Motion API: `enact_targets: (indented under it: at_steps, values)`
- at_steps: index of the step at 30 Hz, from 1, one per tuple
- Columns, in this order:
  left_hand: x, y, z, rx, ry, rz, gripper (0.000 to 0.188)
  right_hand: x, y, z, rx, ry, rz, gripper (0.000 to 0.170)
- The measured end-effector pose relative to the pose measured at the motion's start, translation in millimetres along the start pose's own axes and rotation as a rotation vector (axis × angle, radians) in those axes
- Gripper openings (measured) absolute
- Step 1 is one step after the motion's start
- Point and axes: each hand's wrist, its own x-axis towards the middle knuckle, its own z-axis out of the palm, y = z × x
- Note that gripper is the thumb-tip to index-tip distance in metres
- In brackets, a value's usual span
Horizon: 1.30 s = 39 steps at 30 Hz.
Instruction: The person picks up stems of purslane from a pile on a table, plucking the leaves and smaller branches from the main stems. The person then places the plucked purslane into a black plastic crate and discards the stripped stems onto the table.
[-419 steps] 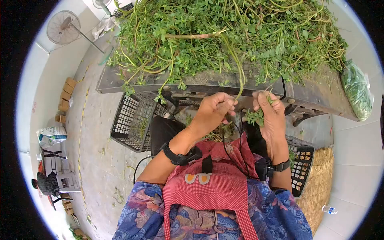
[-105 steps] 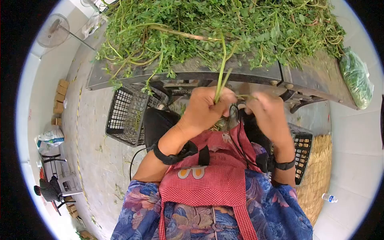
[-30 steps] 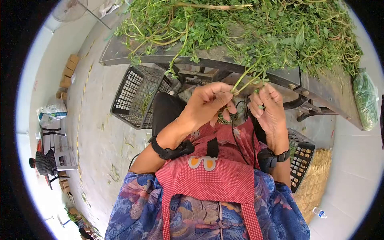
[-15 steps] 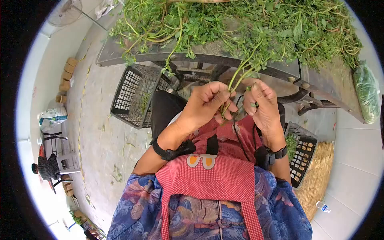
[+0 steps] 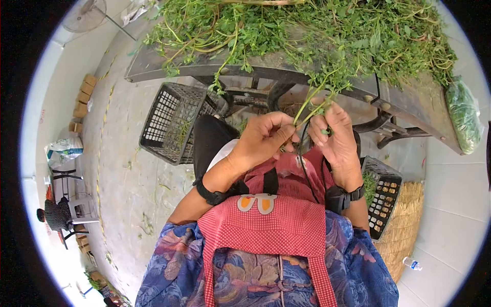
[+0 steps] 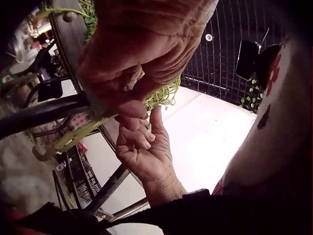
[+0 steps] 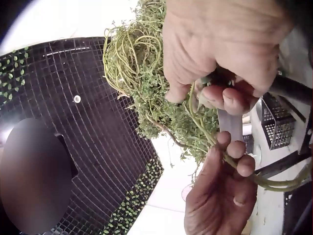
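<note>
In the head view, my left hand (image 5: 263, 138) pinches the lower part of thin green leafy stems (image 5: 305, 106) between thumb and fingers. Higher up, my right hand (image 5: 336, 134) has its thumb and forefinger on the same stems, with small green leaves (image 5: 326, 131) held in its curled fingers. The right wrist view shows the stems (image 7: 201, 120) running between the two hands, and their bare lower ends (image 7: 283, 185) curving past the left fingers. In the left wrist view, pale stem ends (image 6: 73, 137) stick out beyond the left hand (image 6: 142, 44).
A heap of leafy greens (image 5: 266, 36) covers the dark table (image 5: 199, 70), overhanging its near edge. Black crates stand at left (image 5: 166, 123) and right (image 5: 384, 199). A plastic bag of greens (image 5: 464, 115) lies at the table's right end. Far left, a person (image 5: 56, 214) sits.
The single long stem and sprig held earlier have given way to these leafy stems. Over the last half second, my right hand has risen slightly and closed its fingertips on the stems.
</note>
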Motion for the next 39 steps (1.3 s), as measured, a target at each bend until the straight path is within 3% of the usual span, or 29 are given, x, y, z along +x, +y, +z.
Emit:
enact_targets:
  at_steps: [6,9,13,15,20,22,25,26,27,28,30,33,36,38,39]
  values:
    - [-7,8,4,-0.114,-0.054,-0.041,0.017,-12,-3,6,-0.483,0.046,0.001,0.024]
    - [-8,10,6,-0.096,-0.037,-0.043,0.018,-18,-10,9,-0.251,0.005,0.057,0.024]
    - [-6,11,9,-0.113,-0.045,0.006,0.019,-21,-15,14,-0.233,-0.056,0.051,0.024]
    - [-5,14,10,-0.117,-0.048,-0.005,0.018,-19,-13,14,-0.484,0.06,0.06,0.023]
    - [-2,17,8,-0.063,-0.044,-0.003,0.016,-16,-16,8,-0.579,0.05,0.029,0.014]
    - [1,17,7,-0.036,-0.055,0.004,0.017,-13,-15,2,-1.002,-0.016,-0.178,0.011]
    - [-1,24,2,0.104,0.012,0.127,0.017,-7,-15,-4,-1.109,0.026,-0.314,0.011]
    - [-2,25,-2,0.099,0.037,0.188,0.017,-8,-20,-5,-0.968,0.182,-0.25,0.01]
    - [-3,29,-13,0.148,0.056,0.246,0.017,-8,-33,-4,-0.583,0.235,-0.136,0.013]
    - [-4,31,-20,0.178,0.11,0.237,0.017,-6,-45,3,-0.312,0.275,-0.142,0.019]
    - [-9,47,-28,0.142,0.139,0.101,0.018,-6,-65,-5,0.05,-0.028,-0.069,0.024]
    - [-10,56,-27,0.083,0.188,0.024,0.02,-7,-63,-2,0.24,-0.037,-0.026,0.027]
    - [-9,59,-22,0.069,0.19,0.078,0.022,-8,-54,-7,0.259,-0.059,-0.004,0.028]
    - [-11,59,-19,0.065,0.162,0.047,0.021,-8,-50,-9,0.249,-0.08,0.0,0.025]
    - [-11,60,-17,0.057,0.129,0.019,0.021,-8,-49,-10,0.085,-0.06,-0.015,0.023]
